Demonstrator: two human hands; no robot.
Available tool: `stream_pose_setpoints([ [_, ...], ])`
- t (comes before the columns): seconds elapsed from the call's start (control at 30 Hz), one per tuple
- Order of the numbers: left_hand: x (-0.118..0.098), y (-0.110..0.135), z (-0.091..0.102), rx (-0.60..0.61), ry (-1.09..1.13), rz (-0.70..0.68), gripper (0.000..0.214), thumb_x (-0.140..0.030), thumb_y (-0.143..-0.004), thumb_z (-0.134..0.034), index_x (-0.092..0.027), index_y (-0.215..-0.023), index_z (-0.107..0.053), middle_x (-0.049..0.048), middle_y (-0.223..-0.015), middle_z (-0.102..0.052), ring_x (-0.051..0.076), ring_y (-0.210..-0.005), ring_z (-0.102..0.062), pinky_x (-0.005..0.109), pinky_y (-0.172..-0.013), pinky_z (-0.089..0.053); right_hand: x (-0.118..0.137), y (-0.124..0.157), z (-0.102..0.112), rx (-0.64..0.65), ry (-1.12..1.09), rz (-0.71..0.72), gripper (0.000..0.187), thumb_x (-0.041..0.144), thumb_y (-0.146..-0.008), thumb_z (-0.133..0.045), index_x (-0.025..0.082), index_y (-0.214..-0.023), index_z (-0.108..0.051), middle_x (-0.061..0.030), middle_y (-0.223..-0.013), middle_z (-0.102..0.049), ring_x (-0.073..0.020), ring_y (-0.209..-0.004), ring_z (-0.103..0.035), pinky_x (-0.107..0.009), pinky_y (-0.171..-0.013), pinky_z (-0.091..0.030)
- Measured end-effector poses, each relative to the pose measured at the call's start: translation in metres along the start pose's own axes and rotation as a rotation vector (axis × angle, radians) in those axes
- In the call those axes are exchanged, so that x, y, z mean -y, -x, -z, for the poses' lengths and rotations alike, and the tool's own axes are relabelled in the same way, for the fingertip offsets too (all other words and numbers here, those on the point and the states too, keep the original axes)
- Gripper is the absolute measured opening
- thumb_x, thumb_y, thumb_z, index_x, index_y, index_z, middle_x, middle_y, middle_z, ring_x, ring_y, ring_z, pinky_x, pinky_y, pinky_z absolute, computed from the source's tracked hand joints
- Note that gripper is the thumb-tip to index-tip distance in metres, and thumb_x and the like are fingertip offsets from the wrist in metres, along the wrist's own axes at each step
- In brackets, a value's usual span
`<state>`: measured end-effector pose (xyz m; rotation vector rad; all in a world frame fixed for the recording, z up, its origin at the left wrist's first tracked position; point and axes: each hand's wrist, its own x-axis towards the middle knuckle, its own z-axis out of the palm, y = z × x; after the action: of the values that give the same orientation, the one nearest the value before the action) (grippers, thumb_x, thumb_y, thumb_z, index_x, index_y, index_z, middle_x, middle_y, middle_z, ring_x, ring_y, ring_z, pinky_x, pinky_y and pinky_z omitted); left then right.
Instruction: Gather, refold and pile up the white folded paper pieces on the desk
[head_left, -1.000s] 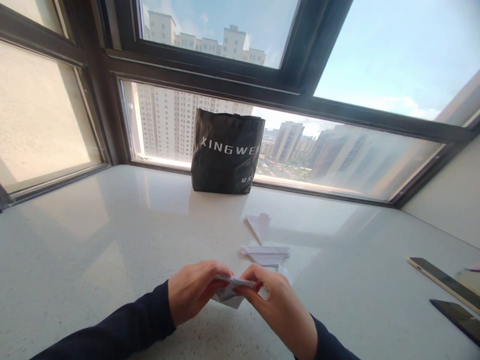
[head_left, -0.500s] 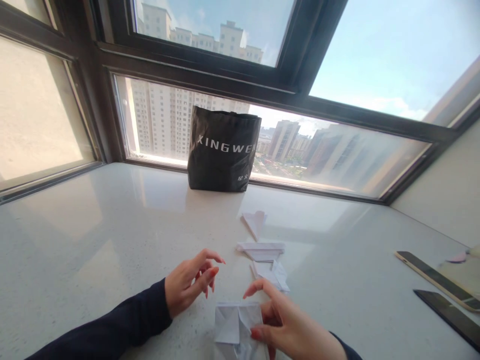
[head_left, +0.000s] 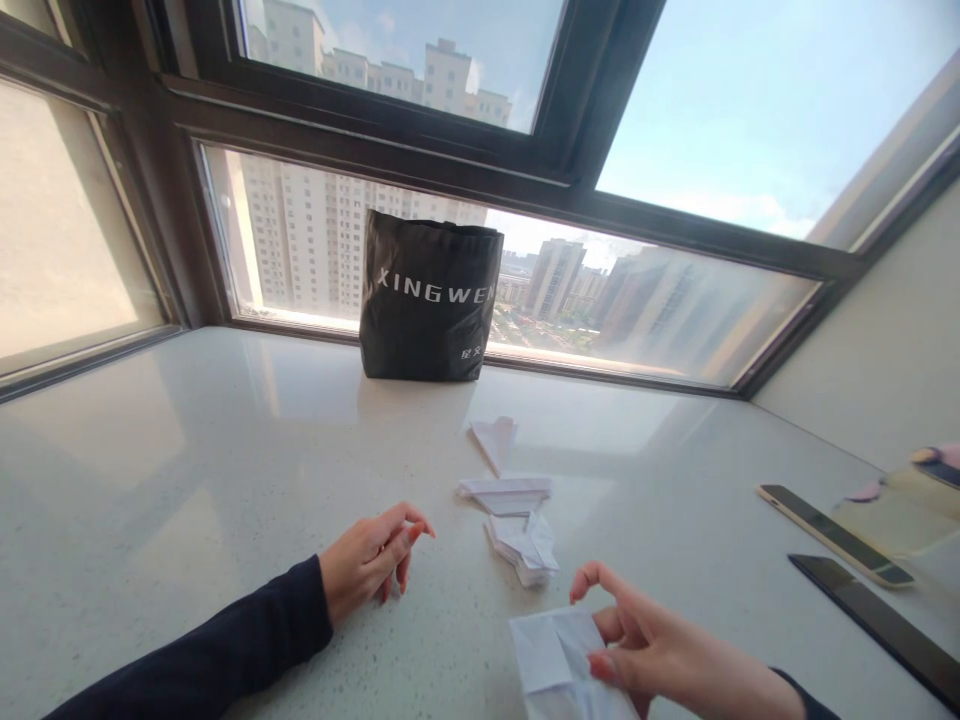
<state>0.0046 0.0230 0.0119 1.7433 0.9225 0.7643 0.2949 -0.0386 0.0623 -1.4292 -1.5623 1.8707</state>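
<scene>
My right hand (head_left: 637,640) grips a square piece of folded white paper (head_left: 546,660) by its right side, thumb on top; the paper's lower part runs out of the picture. My left hand (head_left: 375,560) rests at the counter, holding nothing, its fingers loosely curled and a little apart. Beyond the hands, three folded paper pieces lie in a line: a layered one (head_left: 523,548) nearest, a boat-like flat one (head_left: 506,494) behind it, and a pointed triangular one (head_left: 495,442) farthest off.
A black bag (head_left: 431,300) with white lettering stands upright by the window (head_left: 660,310). On the right lie a phone (head_left: 832,535) and a dark flat object (head_left: 870,620) on the pale speckled counter (head_left: 225,490). A see-through item (head_left: 907,510) sits at the right edge.
My right hand has carried the folded paper to the right, away from my left hand. The left hand has lowered slightly. The whole view has shifted a bit.
</scene>
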Motion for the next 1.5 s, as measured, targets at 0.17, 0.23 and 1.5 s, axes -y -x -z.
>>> stream_pose_setpoints([
  [0.17,0.002,0.0,-0.001,0.01,0.01,0.011,0.046,-0.056,-0.081,-0.027,-0.015,-0.091,-0.047,-0.004,-0.051,-0.051,0.006,-0.036,-0.045,0.014,-0.035,-0.033,-0.006,-0.003,0.002,-0.138,0.062,-0.011,0.057,0.061,-0.057,-0.06,0.025,-0.088,-0.028,0.0088,-0.061,-0.042,-0.0069,-0.044,-0.046,-0.015,-0.037,-0.034],
  [0.23,0.002,0.0,-0.001,0.009,0.009,0.014,0.046,-0.056,-0.081,-0.027,-0.015,-0.09,-0.047,-0.0041,-0.051,-0.05,0.006,-0.036,-0.045,0.015,-0.035,-0.034,-0.001,0.001,0.001,-0.111,0.04,0.064,0.054,0.059,-0.06,-0.059,0.024,-0.088,-0.029,0.0068,-0.063,-0.046,-0.0078,-0.05,-0.047,-0.016,-0.042,-0.033],
  [1.5,0.001,-0.002,0.001,0.052,-0.017,0.037,0.047,-0.055,-0.081,-0.025,-0.014,-0.089,-0.048,-0.0034,-0.051,-0.05,0.007,-0.037,-0.046,0.016,-0.035,-0.036,-0.021,-0.008,0.009,-0.543,0.48,0.081,0.034,0.017,-0.057,-0.058,0.019,-0.088,-0.044,0.0022,-0.07,-0.047,-0.0103,-0.055,-0.048,-0.022,-0.053,-0.042],
])
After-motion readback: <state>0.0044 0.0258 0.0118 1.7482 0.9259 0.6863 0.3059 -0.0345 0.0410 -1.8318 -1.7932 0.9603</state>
